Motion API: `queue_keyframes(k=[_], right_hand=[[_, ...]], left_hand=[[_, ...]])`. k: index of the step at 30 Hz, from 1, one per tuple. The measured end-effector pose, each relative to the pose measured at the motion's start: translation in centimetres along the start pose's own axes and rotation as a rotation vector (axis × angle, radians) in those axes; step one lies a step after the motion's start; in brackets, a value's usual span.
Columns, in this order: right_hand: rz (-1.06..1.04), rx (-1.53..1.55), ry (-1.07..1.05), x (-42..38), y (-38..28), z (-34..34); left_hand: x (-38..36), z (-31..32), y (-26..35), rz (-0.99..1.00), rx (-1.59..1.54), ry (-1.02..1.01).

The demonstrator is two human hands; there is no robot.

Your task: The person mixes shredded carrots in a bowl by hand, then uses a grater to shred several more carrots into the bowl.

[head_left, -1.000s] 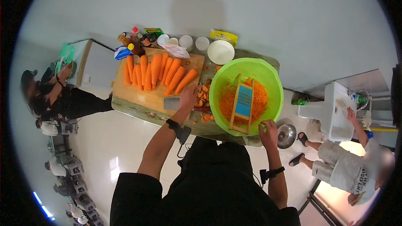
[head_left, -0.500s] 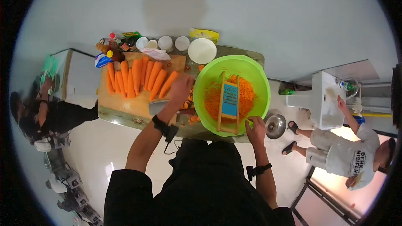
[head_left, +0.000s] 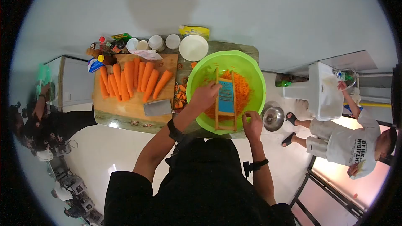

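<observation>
A blue-plated grater [head_left: 227,105] with a wooden frame leans inside a lime-green bowl [head_left: 261,96]. Orange carrot shreds [head_left: 241,90] lie under and around it. My left hand [head_left: 205,99] reaches over the bowl's left side, its fingertips closed at the grater's left rail; the underside of the fingers is hidden. Over the bowl's near right rim is my right hand [head_left: 253,125], fingers loosely bent and apart, with nothing visible in them. Several peeled carrots [head_left: 133,77] lie on a wooden cutting board [head_left: 121,111]. On the board's near right part rests a cleaver [head_left: 158,108].
Carrot scraps [head_left: 181,94] sit between board and green bowl. A white bowl [head_left: 194,48], cups [head_left: 156,42] and bottles [head_left: 107,59] line the back edge. A metal basin [head_left: 274,117] stands right. One person [head_left: 345,146] is at a sink [head_left: 324,96]; another [head_left: 46,127] is left.
My left hand has moved right, from above the board and scraps to the grater, uncovering the cleaver. My right hand stays near the bowl's rim. The whole view has shifted slightly.
</observation>
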State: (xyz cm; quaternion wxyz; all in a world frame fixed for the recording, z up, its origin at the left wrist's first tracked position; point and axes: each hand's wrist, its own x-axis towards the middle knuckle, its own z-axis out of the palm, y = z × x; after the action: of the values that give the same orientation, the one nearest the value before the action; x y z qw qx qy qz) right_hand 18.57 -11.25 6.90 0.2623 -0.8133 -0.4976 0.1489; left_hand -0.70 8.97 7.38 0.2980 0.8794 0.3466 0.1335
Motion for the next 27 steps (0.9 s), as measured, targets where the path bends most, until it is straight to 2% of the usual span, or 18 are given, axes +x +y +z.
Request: queue_keyframes(k=[1, 5, 7, 9, 11, 14, 16, 17, 19, 20, 22, 27], right_hand=[[-0.019, -0.030, 0.000, 0.1, -0.2, 0.0], [-0.050, -0.038, 0.016, 0.4, -0.7, -0.2], [-0.051, -0.033, 0.013, 0.4, -0.3, 0.0], [-0.048, -0.030, 0.014, 0.4, -0.1, 0.1], [-0.042, -0.042, 0.006, 0.3, -0.2, 0.0], [-0.006, 0.009, 0.011, 0.3, 0.1, 0.1], [0.012, -0.002, 0.014, 0.4, 0.0, 0.0], [0.030, -0.005, 0.010, 0.3, -0.2, 0.1], [0.036, -0.010, 0.008, 0.2, -0.7, -0.2], [0.037, -0.009, 0.004, 0.2, -0.9, -0.3], [0.073, 0.042, 0.007, 0.3, -1.0, -0.3], [0.283, 0.179, -0.048, 0.7, -2.9, -0.9]], left_hand=[[0.0, 0.0, -0.3, 0.003, 0.009, 0.077], [-0.6, -1.2, -2.9, 0.008, 0.117, 0.040], [-1.3, -2.0, -4.6, -0.123, -0.023, 0.195], [-2.0, -1.6, -7.8, -0.378, -0.243, 0.425], [-3.0, -3.8, -10.8, -0.543, -0.060, 0.375], [-4.7, -3.7, -16.3, -0.597, -0.067, 0.423], [-5.0, -4.7, -17.3, -0.808, 0.087, 0.196], [-5.2, -4.8, -17.8, -0.806, 0.081, 0.191], [-5.2, -4.6, -18.7, -0.833, 0.242, -0.056], [-5.2, -4.4, -19.1, -0.831, 0.235, -0.061], [-4.6, -4.1, -19.5, -0.838, 0.411, -0.193], [-3.9, -4.3, -17.7, -0.790, 0.349, -0.185]])
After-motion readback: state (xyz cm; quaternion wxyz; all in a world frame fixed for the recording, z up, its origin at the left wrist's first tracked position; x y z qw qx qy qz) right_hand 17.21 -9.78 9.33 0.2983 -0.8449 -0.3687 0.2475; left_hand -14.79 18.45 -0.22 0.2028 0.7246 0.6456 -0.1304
